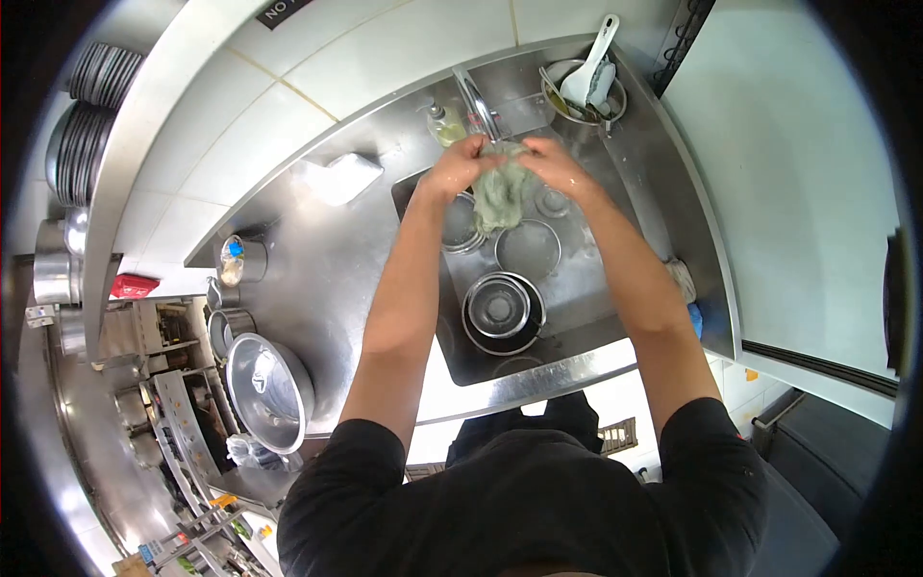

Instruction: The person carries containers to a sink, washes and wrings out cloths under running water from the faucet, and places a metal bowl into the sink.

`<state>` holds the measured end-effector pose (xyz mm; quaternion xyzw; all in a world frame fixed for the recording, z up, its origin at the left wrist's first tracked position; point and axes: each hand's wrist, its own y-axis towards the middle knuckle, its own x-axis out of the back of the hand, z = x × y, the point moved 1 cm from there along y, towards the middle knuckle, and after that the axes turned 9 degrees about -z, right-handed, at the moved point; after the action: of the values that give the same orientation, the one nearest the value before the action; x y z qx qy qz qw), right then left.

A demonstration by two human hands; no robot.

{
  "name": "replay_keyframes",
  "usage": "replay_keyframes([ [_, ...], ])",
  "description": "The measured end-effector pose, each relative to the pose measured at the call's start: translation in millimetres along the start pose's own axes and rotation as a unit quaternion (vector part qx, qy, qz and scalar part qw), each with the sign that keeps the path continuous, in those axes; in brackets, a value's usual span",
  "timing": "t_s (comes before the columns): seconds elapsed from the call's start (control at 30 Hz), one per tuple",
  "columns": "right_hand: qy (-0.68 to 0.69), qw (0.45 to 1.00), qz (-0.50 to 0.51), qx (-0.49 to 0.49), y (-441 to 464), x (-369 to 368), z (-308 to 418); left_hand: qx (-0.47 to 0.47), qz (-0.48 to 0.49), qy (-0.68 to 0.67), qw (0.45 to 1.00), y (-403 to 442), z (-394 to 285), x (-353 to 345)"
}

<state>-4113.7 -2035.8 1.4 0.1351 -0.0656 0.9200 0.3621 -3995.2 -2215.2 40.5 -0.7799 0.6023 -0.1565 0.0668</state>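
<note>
A wet, pale green cloth [500, 197] hangs between my two hands under the metal faucet [476, 104]. My left hand [460, 166] grips its upper left part, with the fingers closed on it. On the other side my right hand [556, 167] holds the upper right part. Below the cloth, in the steel sink [596, 308], lie a round metal bowl [528, 249], a smaller bowl [499, 305] nested in a larger one, and stacked round dishes [461, 223] at the left wall.
A soap bottle [445, 125] stands left of the faucet. At the back right corner a pot [585, 113] holds a white ladle [594, 72]. A white block-like item [344, 179] lies on the left counter, and a large metal bowl [270, 392] sits at its front left.
</note>
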Motion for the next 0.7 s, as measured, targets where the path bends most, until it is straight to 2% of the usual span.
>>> replay_keyframes([
  [0.07, 0.124, 0.992, -0.032, -0.012, -3, 5, 16, 0.054, 0.01, 0.006, 0.998, -13, 2, -2],
  [0.1, 0.184, 0.982, -0.048, -0.019, -6, 6, 23, 0.041, 0.012, -0.043, 0.998, -22, 2, -9],
  [0.2, 0.265, 0.955, -0.131, -0.005, -8, 0, 38, 0.05, 0.033, -0.063, 0.996, -29, 13, -17],
  [0.23, 0.32, 0.935, -0.15, -0.023, -6, 6, 38, 0.046, 0.013, -0.024, 0.999, -24, 29, -13],
  [0.3, 0.426, 0.884, -0.183, -0.057, 0, 18, 37, 0.049, -0.026, -0.106, 0.993, -24, 51, -7],
  [0.37, 0.346, 0.92, -0.177, -0.046, -3, 18, 43, 0.036, -0.052, -0.231, 0.971, -24, 49, -9],
  [0.43, 0.263, 0.95, -0.16, -0.043, -3, 7, 39, 0.008, -0.062, -0.396, 0.916, -17, 44, -22],
  [0.5, 0.177, 0.975, -0.126, -0.043, 6, -21, 23, 0.03, -0.112, -0.476, 0.872, 2, 45, -40],
  [0.53, 0.078, 0.986, -0.147, -0.01, 6, -30, 31, 0.039, -0.137, -0.513, 0.846, 11, 45, -50],
  [0.57, -0.021, 0.985, -0.167, 0.022, 3, -41, 40, 0.028, -0.207, -0.499, 0.841, 13, 41, -61],
  [0.6, -0.118, 0.974, -0.186, 0.052, -3, -48, 47, 0.054, -0.231, -0.453, 0.859, 11, 39, -68],
  [0.63, -0.161, 0.96, -0.217, 0.073, -8, -48, 53, 0.08, -0.255, -0.404, 0.875, 7, 38, -74],
  [0.67, -0.149, 0.967, -0.195, 0.066, -5, -48, 44, 0.106, -0.276, -0.353, 0.888, -2, 29, -77],
  [0.7, -0.137, 0.973, -0.175, 0.06, 1, -44, 33, 0.181, -0.32, -0.252, 0.895, -9, 19, -75],
])
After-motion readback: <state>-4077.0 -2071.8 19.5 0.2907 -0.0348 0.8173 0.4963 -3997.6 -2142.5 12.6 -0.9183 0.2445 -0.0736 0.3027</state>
